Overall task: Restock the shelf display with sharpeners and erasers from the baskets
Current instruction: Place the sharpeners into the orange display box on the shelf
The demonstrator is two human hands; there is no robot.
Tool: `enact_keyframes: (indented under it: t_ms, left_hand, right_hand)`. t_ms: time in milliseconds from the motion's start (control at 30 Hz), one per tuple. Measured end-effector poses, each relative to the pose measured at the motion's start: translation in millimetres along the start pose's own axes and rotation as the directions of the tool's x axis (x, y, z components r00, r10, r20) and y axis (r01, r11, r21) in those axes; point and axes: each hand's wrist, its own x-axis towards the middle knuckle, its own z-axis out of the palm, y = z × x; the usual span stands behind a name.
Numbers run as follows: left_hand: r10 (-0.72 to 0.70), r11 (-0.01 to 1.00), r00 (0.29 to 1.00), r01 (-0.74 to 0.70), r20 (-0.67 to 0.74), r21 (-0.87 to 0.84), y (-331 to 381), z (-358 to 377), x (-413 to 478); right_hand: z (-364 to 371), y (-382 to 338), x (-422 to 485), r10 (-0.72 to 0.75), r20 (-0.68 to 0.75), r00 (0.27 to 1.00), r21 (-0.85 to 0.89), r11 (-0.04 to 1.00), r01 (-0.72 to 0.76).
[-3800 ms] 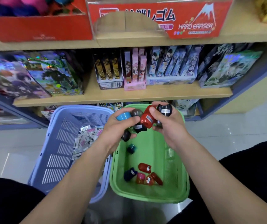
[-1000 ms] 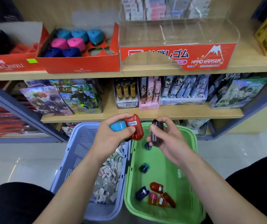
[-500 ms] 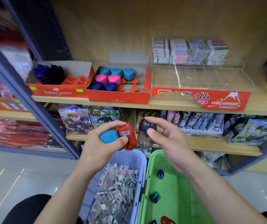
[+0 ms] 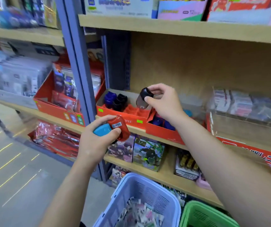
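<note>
My right hand (image 4: 165, 102) pinches a black-capped smoky sharpener (image 4: 143, 97) just above the red display box (image 4: 123, 117) on the shelf, over its orange slots. That box holds a dark blue and two black sharpeners (image 4: 117, 100) at its left end. My left hand (image 4: 95, 141) is lower, in front of the shelf edge, gripping a red sharpener (image 4: 120, 127) and a blue one (image 4: 102, 129) together. The blue basket (image 4: 145, 190) with wrapped erasers and the green basket (image 4: 202, 215) stand on the floor below.
A second red sharpener box (image 4: 162, 133) sits right of the first, partly hidden by my right wrist. A clear eraser display (image 4: 246, 125) with a red front is further right. A grey shelf upright (image 4: 80, 79) stands left of the box. Card packs fill the lower shelf.
My view has swung up and left. My right hand has carried the black sharpener up to the left red box. My left hand has risen with the red and blue sharpeners.
</note>
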Motion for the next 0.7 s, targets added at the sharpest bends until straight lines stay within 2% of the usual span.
enact_keyframes:
  t_ms: [100, 233, 467, 533, 600, 667, 700]
  left_hand:
    - [-0.008, 1.0, 0.999, 0.007, -0.043, -0.024, -9, 0, 16]
    - [-0.003, 1.0, 0.998, 0.002, -0.062, -0.025, -27, 4, 37]
    - [-0.027, 0.995, 0.998, 0.022, -0.051, -0.092, -41, 6, 58]
    - [-0.034, 0.992, 0.998, 0.027, -0.054, -0.127, -41, 7, 60]
    - [-0.043, 0.987, 0.997, 0.034, -0.056, -0.154, -41, 8, 60]
    - [-0.047, 0.983, 0.997, 0.036, -0.055, -0.181, -41, 10, 59]
    - [-0.048, 0.981, 0.998, 0.038, -0.049, -0.192, -41, 12, 59]
  right_hand:
    - [23, 13, 33, 0.005, 0.031, 1.0, -0.173, 0.985, 0.001]
    - [42, 33, 56, 0.003, 0.153, 0.988, -0.426, 0.903, 0.063]
    - [50, 37, 59, 0.012, 0.328, 0.945, -0.644, 0.735, 0.214]
    - [49, 32, 56, 0.008, 0.356, 0.934, -0.671, 0.699, 0.25]
    - [44, 28, 49, -0.109, 0.297, 0.949, -0.64, 0.715, 0.282]
    - [40, 21, 33, -0.205, 0.195, 0.959, -0.49, 0.827, 0.276]
    - [39, 18, 22, -0.187, 0.2, 0.962, -0.366, 0.896, 0.25]
